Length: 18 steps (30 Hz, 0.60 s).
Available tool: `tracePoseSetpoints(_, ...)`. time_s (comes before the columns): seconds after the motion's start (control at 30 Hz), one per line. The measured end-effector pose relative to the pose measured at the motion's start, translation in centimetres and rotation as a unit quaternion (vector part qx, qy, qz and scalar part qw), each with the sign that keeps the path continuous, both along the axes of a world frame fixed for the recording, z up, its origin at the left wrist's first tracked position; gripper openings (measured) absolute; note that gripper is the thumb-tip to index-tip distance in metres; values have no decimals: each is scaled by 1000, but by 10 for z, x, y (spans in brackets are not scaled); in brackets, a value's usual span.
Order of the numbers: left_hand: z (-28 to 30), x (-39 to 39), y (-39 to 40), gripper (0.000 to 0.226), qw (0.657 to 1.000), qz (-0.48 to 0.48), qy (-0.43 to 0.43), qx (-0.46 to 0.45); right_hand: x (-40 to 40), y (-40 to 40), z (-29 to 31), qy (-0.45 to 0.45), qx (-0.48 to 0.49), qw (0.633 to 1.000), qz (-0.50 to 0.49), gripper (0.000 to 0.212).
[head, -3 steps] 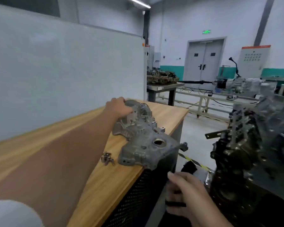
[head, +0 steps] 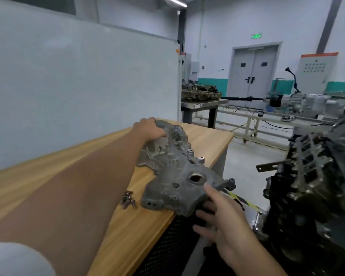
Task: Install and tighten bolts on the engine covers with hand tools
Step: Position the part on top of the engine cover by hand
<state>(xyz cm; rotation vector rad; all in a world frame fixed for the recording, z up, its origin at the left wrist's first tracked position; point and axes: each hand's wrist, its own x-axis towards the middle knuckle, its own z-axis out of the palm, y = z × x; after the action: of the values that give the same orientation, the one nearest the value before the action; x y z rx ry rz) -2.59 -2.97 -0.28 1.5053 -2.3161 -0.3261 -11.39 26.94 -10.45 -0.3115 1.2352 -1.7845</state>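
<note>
A grey cast engine cover [head: 175,174] lies on the wooden workbench [head: 205,140], its near end overhanging the bench's right edge. My left hand [head: 149,129] grips the cover's far end. My right hand [head: 219,214] holds the near overhanging end, thumb on top and fingers underneath. A small pile of bolts [head: 128,200] rests on the bench just left of the cover. The dark engine block [head: 315,184] stands to the right of the bench.
A grey partition wall [head: 78,86] runs along the bench's far side. Beyond stand a metal table with engine parts [head: 202,92], a long test rig [head: 287,104], a control cabinet [head: 315,72] and double doors [head: 251,74]. Yellow-black tape [head: 245,202] marks the floor.
My right hand has risen from below the bench edge and taken hold of the cover's near end. The left hand keeps its grip on the far end.
</note>
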Motion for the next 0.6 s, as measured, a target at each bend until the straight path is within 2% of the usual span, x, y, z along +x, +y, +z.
tracePoseSetpoints(0.03, -3, -7, -4, 91, 999, -3, 6, 32, 8, -14, 10, -49, 16, 999, 11, 46)
tracePoseSetpoints(0.1, -17, -20, -15, 100, 998, -10, 5, 64, 8, -41, 9, -84, -1, 996, -7, 48)
tracePoseSetpoints(0.17, -34, -27, -21, 108, 998, 4, -55, 25, 3, -59, 6, -136, 10, 989, -50, 47)
tracePoseSetpoints(0.23, -45, -28, -25, 103, 996, 30, -78, -32, -3, -65, -9, -108, 16, 991, -83, 39)
tracePoseSetpoints(0.33, -44, -26, -23, 85, 997, 48, -42, -46, -1, -58, -19, -85, 4, 991, -105, 31)
tracePoseSetpoints(0.43, -43, -32, -9, 79, 996, 25, -48, -68, -3, -46, -23, -88, -8, 986, -141, 28)
tracePoseSetpoints(0.53, -44, -44, 3, 80, 993, 19, -57, -104, 4, -36, -23, -109, 10, 980, -169, 38)
tracePoseSetpoints(0.6, -39, -52, 11, 77, 986, 20, -76, -150, 10, -31, -18, -119, 29, 970, -210, 52)
